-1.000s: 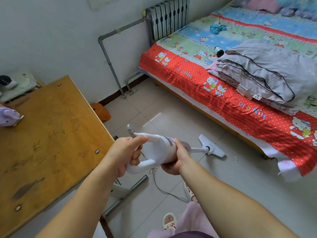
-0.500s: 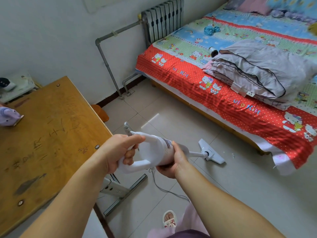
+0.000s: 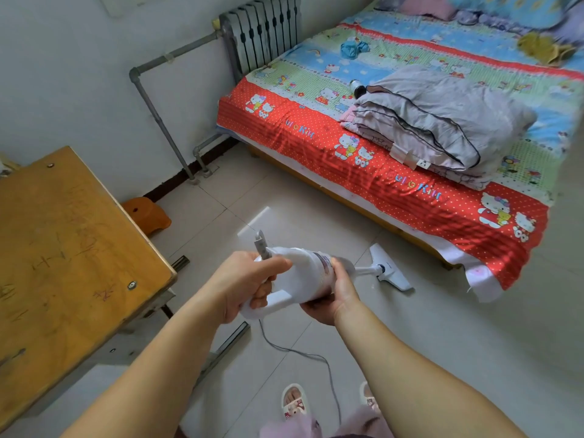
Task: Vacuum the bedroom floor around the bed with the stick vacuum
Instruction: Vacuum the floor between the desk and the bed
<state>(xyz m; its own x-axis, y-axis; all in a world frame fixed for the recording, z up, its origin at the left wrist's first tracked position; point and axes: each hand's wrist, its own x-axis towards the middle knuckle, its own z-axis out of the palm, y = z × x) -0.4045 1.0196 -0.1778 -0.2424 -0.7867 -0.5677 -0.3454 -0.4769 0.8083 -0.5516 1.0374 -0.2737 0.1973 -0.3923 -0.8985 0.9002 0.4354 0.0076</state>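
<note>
Head view showed us holding the white stick vacuum (image 3: 303,276) in both hands over the tiled floor (image 3: 442,343). Our left hand (image 3: 243,282) was closed round the loop handle at the rear, thumb up near the grey switch stub — placed there, we judged, to steer and to reach the control. Our right hand (image 3: 335,295) cupped the motor body from beneath, fingers curled round it, apparently to carry the weight and set the angle of the tube. The tube ran forward and down to the floor head (image 3: 390,270), which lay flat on the tiles near the bed (image 3: 363,159), beside its red sheet edge but apart from it — a sensible reach for working along the bed's side. The grey power cord (image 3: 303,352) trailed back from the handle past our slippered feet (image 3: 294,399), so it could snag underfoot. The wooden desk (image 3: 63,248) stood close on our left and narrowed the room to swing.
</note>
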